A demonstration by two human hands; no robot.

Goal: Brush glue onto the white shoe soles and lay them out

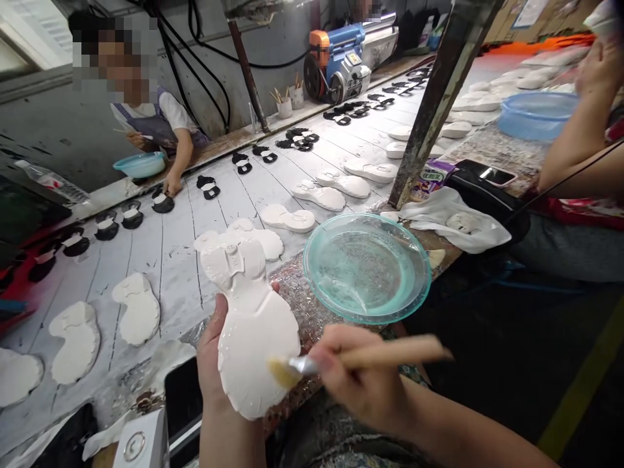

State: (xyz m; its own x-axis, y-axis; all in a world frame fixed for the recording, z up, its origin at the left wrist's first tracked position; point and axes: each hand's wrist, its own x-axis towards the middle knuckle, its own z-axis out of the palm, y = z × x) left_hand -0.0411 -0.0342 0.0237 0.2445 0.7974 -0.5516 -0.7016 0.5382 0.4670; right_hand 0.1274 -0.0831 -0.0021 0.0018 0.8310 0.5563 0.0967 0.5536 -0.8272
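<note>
My left hand [210, 354] is closed round a white shoe sole [251, 318], holding it upright with its moulded face toward me. My right hand [358, 383] grips a wooden-handled brush [370, 356]. Its yellowish bristles touch the lower right part of the sole. Just beyond the sole stands a clear green bowl [366, 268] of liquid, on the speckled edge of the bench.
A grey conveyor [175, 240] carries several white soles and, along its far side, black-and-white ones. A person across it touches one beside a blue bowl [140, 164]. A rusty post [439, 91], white cloth [451, 218], phone [490, 175] and another person's arm [570, 143] lie right. A phone [182, 406] sits near my left wrist.
</note>
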